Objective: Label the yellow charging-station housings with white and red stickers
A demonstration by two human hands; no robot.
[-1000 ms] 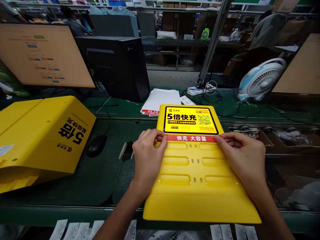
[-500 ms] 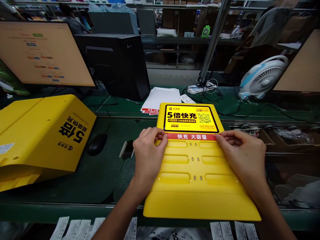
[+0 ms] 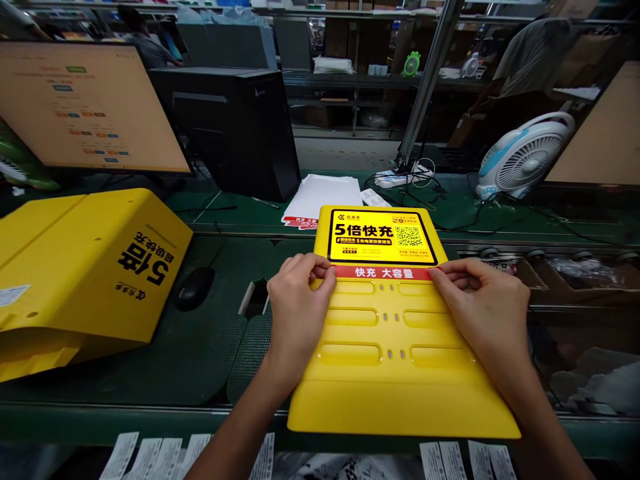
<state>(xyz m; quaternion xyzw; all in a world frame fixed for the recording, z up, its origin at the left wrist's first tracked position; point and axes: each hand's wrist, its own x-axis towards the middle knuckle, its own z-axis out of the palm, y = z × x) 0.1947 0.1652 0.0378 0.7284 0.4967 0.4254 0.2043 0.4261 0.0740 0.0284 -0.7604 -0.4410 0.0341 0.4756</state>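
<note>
A yellow plastic panel with slots and small holes lies in front of me, a black-framed label with a QR code at its far end. Just below that label, a red sticker strip with white characters stretches across the panel. My left hand pinches the strip's left end between thumb and forefinger. At the opposite end, my right hand pinches it the same way. Whether the strip's middle touches the panel, I cannot tell.
On the left lies a yellow housing, beside a black mouse. Farther back are a monitor, a black computer case, white sheets, a power strip and a fan. Paper labels hang along the front edge.
Almost nothing differs. Both hands keep their pinch on the strip's ends, with only a tiny shift of the right hand and the panel.
</note>
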